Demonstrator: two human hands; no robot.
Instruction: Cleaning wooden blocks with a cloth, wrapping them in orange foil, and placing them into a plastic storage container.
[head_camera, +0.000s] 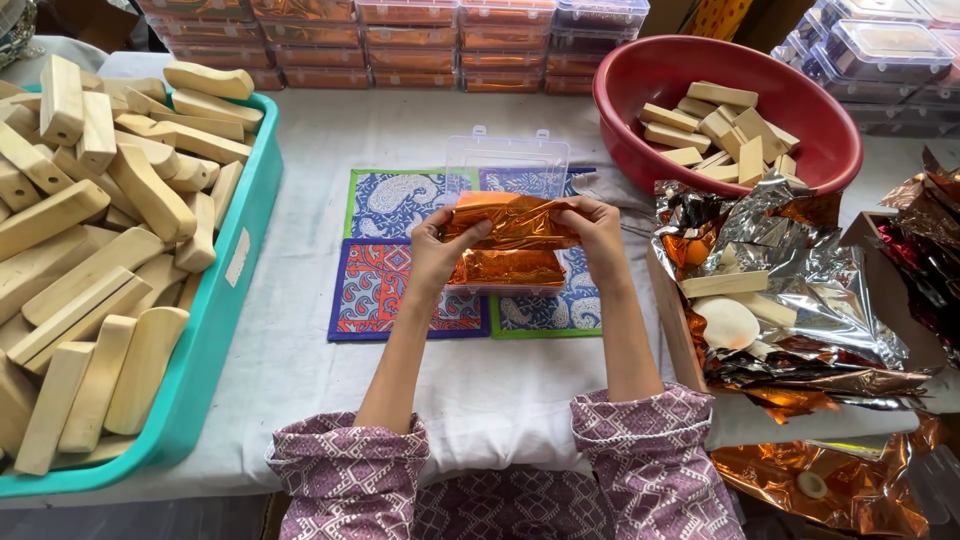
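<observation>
1. Two hands are up over the middle of the desk (300, 340), and both are busy with one sheet of orange foil (512, 222).
2. Left hand (436, 250) first: its fingers are pinched shut on the foil's left edge, thumb on top.
3. Right hand (597, 232) mirrors it, fingers closed on the right edge, so the foil is stretched between the two (crinkled and shiny, catching the light).
4. Just under the foil sits a clear plastic box (507, 270), its lid (507, 165) standing open toward the far side; more orange foil shows inside the box.
5. That box rests on a patchwork mat (380, 290) of blue and red paisley squares, which lies on the white cloth covering the desk.
6. Over on the left, a teal tray (215, 330) is heaped with pale wooden blocks (110, 230).
7. Far right, a red basin (810, 110) holds smaller wooden pieces (715, 135).
8. Near the right hand, a pile of silver and orange foil sheets (800, 290) spills out with a few wooden pieces lying on it.
9. Along the far edge, stacked clear boxes (400, 40) line up, packed with orange.
</observation>
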